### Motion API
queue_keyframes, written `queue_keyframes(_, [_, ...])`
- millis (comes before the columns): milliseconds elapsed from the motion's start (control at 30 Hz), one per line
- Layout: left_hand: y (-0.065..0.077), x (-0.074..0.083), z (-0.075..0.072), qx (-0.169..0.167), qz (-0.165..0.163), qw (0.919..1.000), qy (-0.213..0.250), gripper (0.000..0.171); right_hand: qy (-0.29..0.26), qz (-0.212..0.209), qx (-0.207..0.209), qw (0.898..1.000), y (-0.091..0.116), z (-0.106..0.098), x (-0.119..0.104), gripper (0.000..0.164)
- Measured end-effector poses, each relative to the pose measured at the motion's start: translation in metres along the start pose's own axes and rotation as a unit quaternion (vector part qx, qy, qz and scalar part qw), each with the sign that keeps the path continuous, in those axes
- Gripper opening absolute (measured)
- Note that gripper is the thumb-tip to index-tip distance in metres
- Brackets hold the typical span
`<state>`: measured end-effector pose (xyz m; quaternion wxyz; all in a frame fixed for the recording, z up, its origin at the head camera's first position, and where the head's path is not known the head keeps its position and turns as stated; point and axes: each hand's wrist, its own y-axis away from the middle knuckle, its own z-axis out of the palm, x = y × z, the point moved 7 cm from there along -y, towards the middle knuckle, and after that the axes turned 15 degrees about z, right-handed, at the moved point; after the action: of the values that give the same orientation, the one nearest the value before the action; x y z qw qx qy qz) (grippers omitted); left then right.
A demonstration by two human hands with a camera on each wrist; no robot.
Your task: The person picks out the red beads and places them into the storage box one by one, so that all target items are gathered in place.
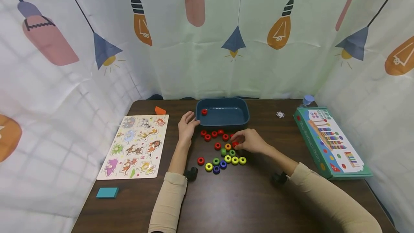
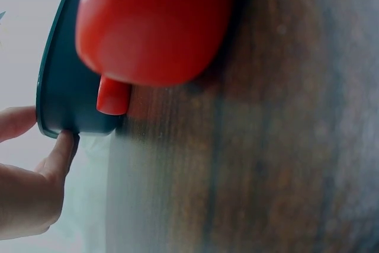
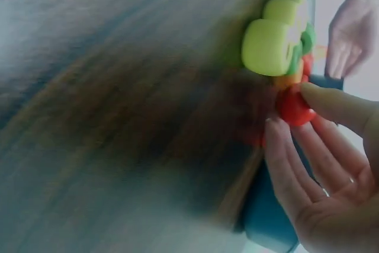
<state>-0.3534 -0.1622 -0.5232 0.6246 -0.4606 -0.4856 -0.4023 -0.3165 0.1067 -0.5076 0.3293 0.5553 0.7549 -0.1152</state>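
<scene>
At the left corner of a dark blue tray (image 1: 223, 122), my left hand (image 1: 187, 127) touches the rim with its fingers stretched out. The left wrist view shows two of its fingers against the tray wall (image 2: 59, 81). My right hand (image 1: 250, 141) pinches a red ring bead (image 3: 293, 106) between thumb and fingers, at the right side of the bead group. Other red beads (image 1: 214, 134) lie in front of the tray, with an orange bead (image 1: 228, 146), green beads (image 1: 216, 161), yellow beads (image 1: 235, 160) and blue beads (image 1: 223, 164) nearer me. One red bead (image 1: 204, 112) lies inside the tray.
An animal puzzle board (image 1: 132, 146) lies at left, with an orange piece (image 1: 160, 110) behind it and a teal block (image 1: 107, 192) in front. On the right are a green game box (image 1: 333, 143), a poker chip (image 1: 280, 114) and a blue-capped bottle (image 1: 307, 100).
</scene>
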Motion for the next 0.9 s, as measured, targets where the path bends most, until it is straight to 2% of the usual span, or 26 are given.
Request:
queue_keyframes(167, [0.001, 0.000, -0.001, 0.002, -0.001, 1.0000, -0.004, 0.061, -0.099, 0.028, -0.014, 0.995, -0.007, -0.018, -0.009, 0.034])
queue_keyframes(267, [0.002, 0.000, -0.002, 0.005, -0.002, 1.0000, -0.008, 0.061, -0.185, 0.053, -0.035, 0.981, -0.017, -0.032, -0.015, 0.034])
queue_keyframes(333, [0.002, 0.001, -0.003, 0.006, -0.001, 0.9999, -0.011, 0.061, -0.240, 0.067, -0.046, 0.967, -0.029, -0.041, -0.019, 0.031])
queue_keyframes(400, [0.003, 0.001, -0.002, 0.007, 0.000, 0.9999, -0.010, 0.061, -0.275, 0.081, -0.049, 0.957, -0.042, -0.049, -0.022, 0.027])
queue_keyframes(500, [0.003, 0.000, -0.002, 0.007, 0.002, 1.0000, -0.006, 0.061, -0.304, 0.101, -0.047, 0.946, -0.065, -0.057, -0.027, 0.026])
queue_keyframes(600, [0.003, -0.001, -0.002, 0.006, 0.001, 1.0000, -0.002, 0.060, -0.315, 0.122, -0.045, 0.940, -0.087, -0.059, -0.032, 0.026])
queue_keyframes(900, [0.002, -0.001, -0.001, 0.004, 0.000, 1.0000, -0.003, 0.061, -0.340, 0.168, -0.069, 0.923, -0.151, -0.035, -0.035, 0.035])
